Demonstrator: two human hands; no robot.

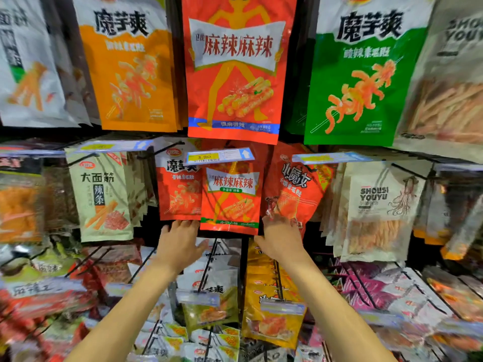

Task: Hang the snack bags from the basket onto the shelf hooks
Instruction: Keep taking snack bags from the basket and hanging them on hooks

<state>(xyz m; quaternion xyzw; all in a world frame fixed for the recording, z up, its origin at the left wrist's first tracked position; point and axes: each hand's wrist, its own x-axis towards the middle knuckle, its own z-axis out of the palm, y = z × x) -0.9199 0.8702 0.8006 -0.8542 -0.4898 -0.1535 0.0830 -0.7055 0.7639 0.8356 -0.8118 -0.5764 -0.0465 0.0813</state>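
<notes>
A small red snack bag with a yellow figure hangs on a hook in the middle row, under a yellow price tag. My left hand reaches up, its straight fingers touching the bag's lower left corner. My right hand touches the lower right corner, beside a neighbouring red bag. Both thumbs stick out free below the bag. Neither hand holds anything. The basket is out of view.
Larger orange, red and green bags hang in the row above. Beige bags hang at left, white squid bags at right. Below my arms, wire hooks carry several more packets with price holders.
</notes>
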